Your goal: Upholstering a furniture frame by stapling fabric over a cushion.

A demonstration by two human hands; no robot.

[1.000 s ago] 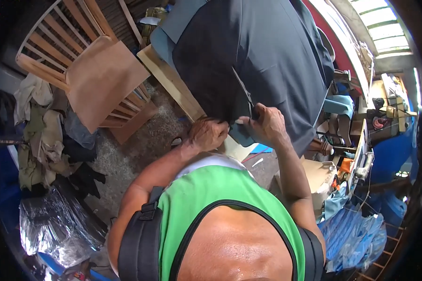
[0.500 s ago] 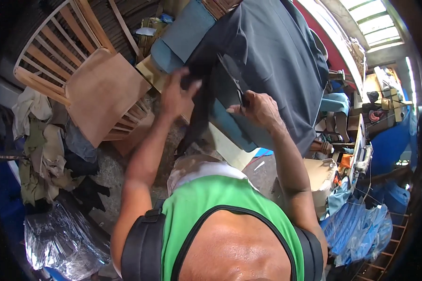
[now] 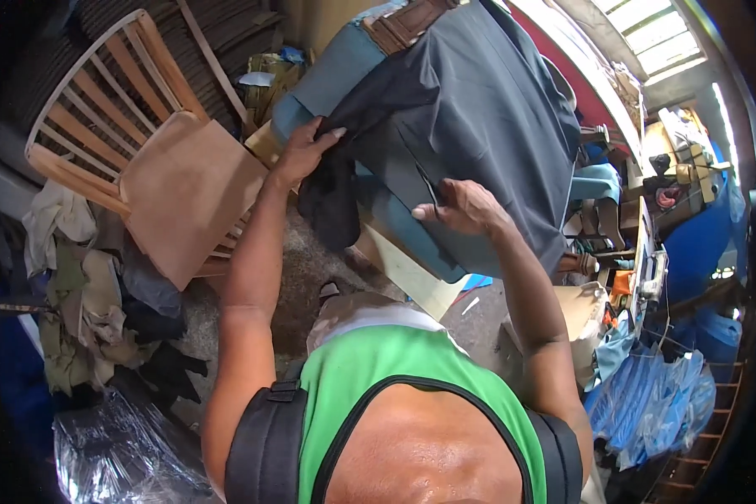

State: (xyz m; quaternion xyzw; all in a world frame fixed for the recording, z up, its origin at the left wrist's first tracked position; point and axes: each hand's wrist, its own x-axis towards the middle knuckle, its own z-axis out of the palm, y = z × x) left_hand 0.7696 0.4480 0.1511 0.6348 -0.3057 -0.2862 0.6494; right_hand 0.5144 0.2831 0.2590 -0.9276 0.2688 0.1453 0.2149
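A wide sheet of dark fabric (image 3: 496, 109) lies draped over a blue-grey padded piece of furniture (image 3: 412, 231), and a loose flap hangs down on the left. My left hand (image 3: 301, 155) pinches the fabric's left edge between thumb and fingers. In my right hand (image 3: 470, 207) is a pair of scissors (image 3: 426, 178), their blades pointing up and left over the cloth. How far apart the blades are is hard to make out. The handles are mostly hidden by my fingers.
On the left stands a wooden slatted chair (image 3: 189, 181), with heaped cloth scraps (image 3: 84, 294) beside it. Shiny plastic-wrapped goods (image 3: 118, 454) lie lower left. Blue plastic bags (image 3: 651, 407) and a cluttered bench (image 3: 638, 244) fill the right side.
My left hand, spread and apart before, now grips the fabric's edge. The cut-side flap has swung down and left. My right hand with the scissors has shifted slightly down.
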